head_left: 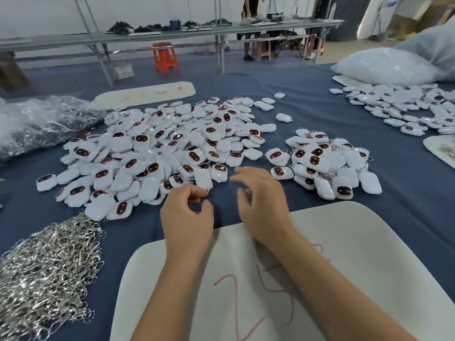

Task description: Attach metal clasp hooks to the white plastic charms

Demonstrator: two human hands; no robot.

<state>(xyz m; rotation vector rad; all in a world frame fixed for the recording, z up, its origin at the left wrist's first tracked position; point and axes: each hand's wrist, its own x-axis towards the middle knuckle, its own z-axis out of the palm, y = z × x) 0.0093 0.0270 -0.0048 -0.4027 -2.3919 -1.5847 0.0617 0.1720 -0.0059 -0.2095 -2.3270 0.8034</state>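
head view: the small white plastic charms with dark red-rimmed faces [157, 153] look light, hard and glossy, likely slippery; best pinched by the edges near the tiny loop. the heap lies on the blue cloth just beyond both hands. the tangled silver metal clasp hooks [46, 274] sit well to the left. left hand [188, 215] is loosely curled, apparently holding nothing; right hand [261, 200] is open, fingers spread, blurred.
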